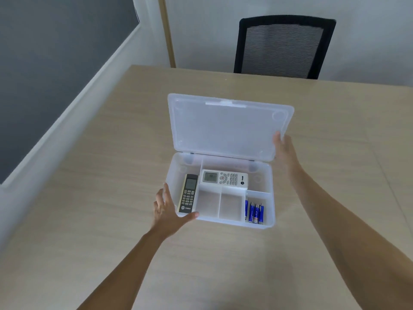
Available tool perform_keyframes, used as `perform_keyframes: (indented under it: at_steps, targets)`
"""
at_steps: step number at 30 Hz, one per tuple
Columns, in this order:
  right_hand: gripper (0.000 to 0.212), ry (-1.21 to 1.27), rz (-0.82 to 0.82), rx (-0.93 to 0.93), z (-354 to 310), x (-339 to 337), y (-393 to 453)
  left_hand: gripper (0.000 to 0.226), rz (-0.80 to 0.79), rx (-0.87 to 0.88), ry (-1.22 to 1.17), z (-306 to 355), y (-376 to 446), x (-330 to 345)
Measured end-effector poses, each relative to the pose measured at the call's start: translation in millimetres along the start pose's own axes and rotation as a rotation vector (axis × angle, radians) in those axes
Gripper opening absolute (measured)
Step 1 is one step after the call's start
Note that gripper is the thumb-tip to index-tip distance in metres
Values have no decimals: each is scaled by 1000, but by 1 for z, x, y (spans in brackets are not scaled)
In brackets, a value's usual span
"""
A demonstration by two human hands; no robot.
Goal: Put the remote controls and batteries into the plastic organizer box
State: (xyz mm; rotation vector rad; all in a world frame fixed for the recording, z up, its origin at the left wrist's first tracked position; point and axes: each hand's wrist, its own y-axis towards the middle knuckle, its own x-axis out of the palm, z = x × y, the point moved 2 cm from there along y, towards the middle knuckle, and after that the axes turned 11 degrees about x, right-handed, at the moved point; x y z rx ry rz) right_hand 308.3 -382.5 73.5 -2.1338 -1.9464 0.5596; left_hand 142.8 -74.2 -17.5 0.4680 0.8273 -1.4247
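A clear plastic organizer box sits open on the wooden table, its lid raised at the back. A black remote lies in the left compartment. In the rear compartment lies a white remote. Several blue batteries rest in the front right compartment; the two middle front compartments hold nothing. My left hand grips the box's front left corner, thumb along the front rim. My right hand touches the lid's right edge, fingers partly behind the plastic.
The box stands near the middle of the light wooden table. A black mesh office chair is pushed in at the far edge. A grey wall panel with white trim runs along the left.
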Motion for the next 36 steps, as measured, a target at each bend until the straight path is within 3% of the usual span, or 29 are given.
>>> perform_keyframes:
  at_steps: [2,4,5,7,9,11,13,17,26,31,33,36]
  targets:
    - [79,348,-139,137,21,-6,-45,128,-20,-61,-323,-7,-24,-8]
    - [93,569,-225,245,41,-20,-50,115,18,-204,-802,-7,-21,-12]
    - [93,587,-247,267,45,-22,-60,104,47,-243,-976,-1,-20,-17]
    - [58,424,-266,285,58,-22,-70,88,134,-281,-1125,0,-15,-24]
    - [33,164,-236,283,77,-15,-82,90,148,-295,-1171,-7,-7,-24]
    - [47,-19,-83,277,106,-10,-78,99,107,-317,-1084,-10,-2,-17]
    - [67,-163,-31,243,124,-5,-71,113,42,-313,-814,-8,6,-14]
    - [99,-410,-21,253,143,2,-52,92,5,-187,-284,4,23,-5]
    - [90,-461,60,263,137,14,-54,70,49,-162,-144,-1,42,3]
    - [120,-513,49,292,130,16,-62,83,25,-176,-50,-5,44,5]
    - [116,-614,60,249,130,17,-64,96,64,-176,43,0,39,1]
    - [104,-562,105,47,101,20,-83,99,238,22,-11,-1,10,3]
